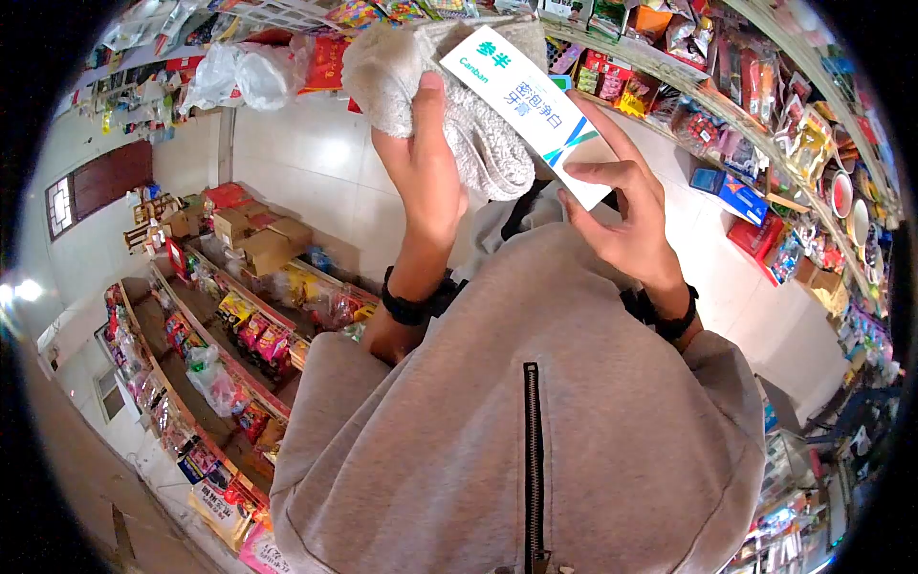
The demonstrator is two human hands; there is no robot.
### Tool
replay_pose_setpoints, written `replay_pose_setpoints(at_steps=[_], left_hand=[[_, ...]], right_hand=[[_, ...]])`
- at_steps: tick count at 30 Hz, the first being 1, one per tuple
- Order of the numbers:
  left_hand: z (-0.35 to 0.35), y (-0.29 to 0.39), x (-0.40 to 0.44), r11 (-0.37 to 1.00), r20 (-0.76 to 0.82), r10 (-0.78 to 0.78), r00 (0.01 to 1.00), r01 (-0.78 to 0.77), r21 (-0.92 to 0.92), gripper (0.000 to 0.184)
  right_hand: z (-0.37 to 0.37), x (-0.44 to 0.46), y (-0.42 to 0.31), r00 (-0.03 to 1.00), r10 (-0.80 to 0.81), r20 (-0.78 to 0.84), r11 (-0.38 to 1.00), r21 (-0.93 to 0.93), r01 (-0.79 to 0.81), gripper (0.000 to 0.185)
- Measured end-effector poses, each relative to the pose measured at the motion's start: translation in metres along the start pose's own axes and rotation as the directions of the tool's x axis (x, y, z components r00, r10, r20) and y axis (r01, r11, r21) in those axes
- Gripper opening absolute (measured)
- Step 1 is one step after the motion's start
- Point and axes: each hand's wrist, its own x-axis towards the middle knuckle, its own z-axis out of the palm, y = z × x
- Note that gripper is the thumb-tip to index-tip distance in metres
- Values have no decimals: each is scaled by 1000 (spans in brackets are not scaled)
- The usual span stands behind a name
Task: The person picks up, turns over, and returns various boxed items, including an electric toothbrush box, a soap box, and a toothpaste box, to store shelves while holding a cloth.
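Note:
My left hand [430,163] is closed around a folded light-grey cloth [387,81], thumb lying on top of its fluffy side. In my right hand [631,210] is a white toothpaste box [516,96] with green "Canban" lettering, blue print and a blue-green cross mark. Thumb and fingers pinch its lower right end. The box slants across the front of the cloth and hides part of it. Both things are held up in front of my chest. The fingers under the cloth are mostly hidden.
Shelves with packaged goods [708,124] curve along the right. Low shelf rows [239,325] with snack packets run on the left, with cardboard boxes [268,239] at their far end. White plastic bags [244,77] hang at upper left. Blue boxes [732,191] stand at the right shelf's edge.

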Motion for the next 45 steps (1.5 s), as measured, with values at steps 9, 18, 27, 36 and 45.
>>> replay_pose_setpoints(at_steps=[9, 18, 27, 36, 45], left_hand=[[-2, 8, 1, 997, 54, -71, 996, 72, -14, 37], [-6, 4, 5, 997, 78, 2, 997, -9, 80, 36], [-12, 0, 5, 998, 52, -50, 997, 48, 37, 32], [-8, 0, -10, 965, 265, -225, 938, 178, 191, 43], [-18, 19, 10, 976, 13, -211, 977, 212, -59, 37]], right_hand=[[12, 5, -2, 984, 176, 18, 980, 92, -177, 63], [20, 8, 15, 879, 476, -5, 787, 449, -423, 43], [22, 14, 23, 836, 537, -117, 773, 465, -431, 44], [24, 22, 15, 900, 420, -121, 903, 161, -399, 52], [23, 15, 7, 975, 178, -132, 960, -195, -202, 44]])
